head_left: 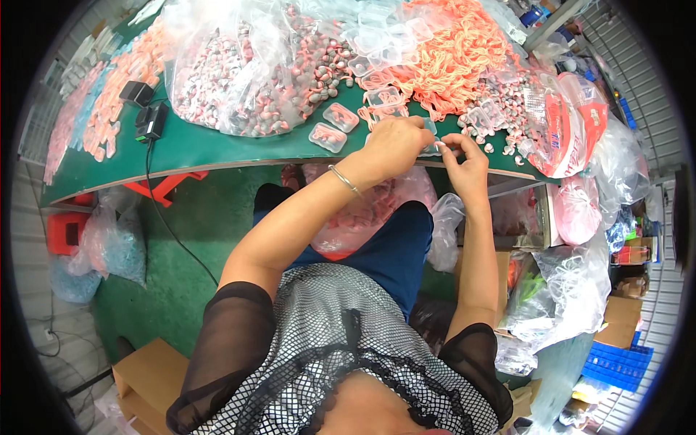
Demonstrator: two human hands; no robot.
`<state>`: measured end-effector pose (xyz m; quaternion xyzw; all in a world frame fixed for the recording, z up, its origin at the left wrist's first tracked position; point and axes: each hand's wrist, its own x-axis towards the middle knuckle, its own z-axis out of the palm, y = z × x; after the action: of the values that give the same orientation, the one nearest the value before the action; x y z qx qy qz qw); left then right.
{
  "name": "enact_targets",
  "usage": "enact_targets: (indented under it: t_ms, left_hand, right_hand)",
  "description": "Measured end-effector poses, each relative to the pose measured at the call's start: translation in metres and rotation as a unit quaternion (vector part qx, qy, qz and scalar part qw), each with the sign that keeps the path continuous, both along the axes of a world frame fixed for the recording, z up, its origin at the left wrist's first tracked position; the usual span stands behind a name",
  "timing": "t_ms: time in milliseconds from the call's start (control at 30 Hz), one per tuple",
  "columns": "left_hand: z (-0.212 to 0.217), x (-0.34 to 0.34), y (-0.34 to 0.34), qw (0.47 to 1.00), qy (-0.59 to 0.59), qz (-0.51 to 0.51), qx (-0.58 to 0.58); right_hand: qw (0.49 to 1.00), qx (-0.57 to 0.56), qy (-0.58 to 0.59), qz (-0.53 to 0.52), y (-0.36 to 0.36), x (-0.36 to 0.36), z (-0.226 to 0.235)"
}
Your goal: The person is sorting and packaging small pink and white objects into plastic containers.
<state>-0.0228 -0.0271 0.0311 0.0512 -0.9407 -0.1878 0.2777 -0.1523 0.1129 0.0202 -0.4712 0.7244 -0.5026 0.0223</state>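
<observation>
Hands meet at the green table's [217,148] front edge, centre frame: left hand [395,145] and right hand [464,163] both pinch a small clear plastic case [433,145] beside orange cords [449,54].

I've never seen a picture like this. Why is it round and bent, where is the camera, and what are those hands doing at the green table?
The camera sits on a person's head and looks down, so you see their own shoulders, arms and lap from above. Its very wide lens bends straight lines, which is why the green table looks curved. No machine is at work, only two bare hands. The left hand, with a thin bangle on the wrist, and the right hand meet at the table's near edge and pinch a small clear plastic case between them. More small clear cases lie nearby. Behind them are big clear bags of small pink and grey pieces and a heap of orange cord. A black adapter with a cable lies to the left.
</observation>
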Motion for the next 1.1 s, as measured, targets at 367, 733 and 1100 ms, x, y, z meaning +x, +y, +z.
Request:
enact_targets:
  t_ms: [367,733,1100]
  left_hand:
    - [-0.006,-0.013,0.004,0.999,-0.042,0.000,0.018]
    - [-0.002,-0.007,0.008,0.998,-0.017,0.045,0.046]
    - [-0.007,-0.003,0.012,0.998,-0.027,0.059,-0.001]
  right_hand:
    - [0.991,0.031,0.127,-0.006,-0.004,-0.011,-0.009]
    - [0.982,0.046,0.177,-0.041,-0.034,-0.036,0.009]
    - [0.905,0.264,0.306,-0.134,-0.078,-0.049,0.004]
